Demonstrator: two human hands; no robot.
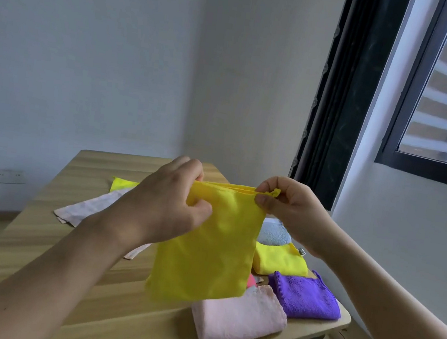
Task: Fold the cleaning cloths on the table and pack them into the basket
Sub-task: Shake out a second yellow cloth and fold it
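Yellow cloth (205,252) hangs doubled above the worktop (112,311), long axis vertical. Left hand (166,204) pinches the top-left corner, right hand (285,206) the top-right. Folded stack lies below and right, nearer the right hand. Basket not visible.

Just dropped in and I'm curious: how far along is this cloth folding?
Done: folded pink cloth, purple cloth and small yellow cloth lie at the table's right edge. In hand: left hand and right hand pinch the top corners of a yellow cloth, doubled over and hanging. Left: a pale cloth lies unfolded behind. No basket is in view, so packing seems not begun.
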